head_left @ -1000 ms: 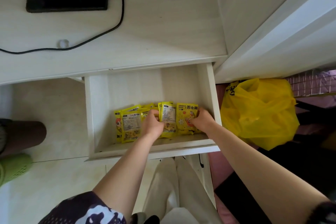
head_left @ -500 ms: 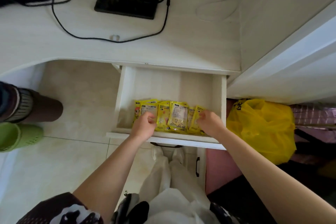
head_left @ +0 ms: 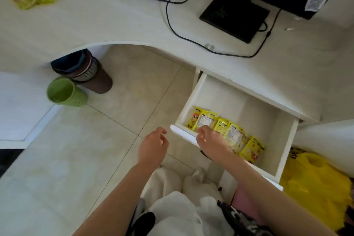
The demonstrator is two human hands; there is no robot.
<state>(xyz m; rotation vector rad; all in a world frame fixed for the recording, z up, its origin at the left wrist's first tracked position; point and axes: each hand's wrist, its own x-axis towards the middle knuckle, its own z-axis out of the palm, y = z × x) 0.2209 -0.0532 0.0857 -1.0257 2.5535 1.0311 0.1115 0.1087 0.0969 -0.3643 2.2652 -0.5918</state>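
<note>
Right hand [head_left: 210,140] at packets [head_left: 232,134] — all upright

The person wears a black-and-white patterned sleeve [head_left: 239,220] and loose white trousers [head_left: 172,216].

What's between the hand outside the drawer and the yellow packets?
Only the drawer front rim and the right hand at the yellow packets. Nothing covers them from above, so the left hand could reach over.

Yellow snack packets [head_left: 226,130]; white drawer [head_left: 287,140]; green bin [head_left: 65,92]; yellow bag [head_left: 314,182]
</note>
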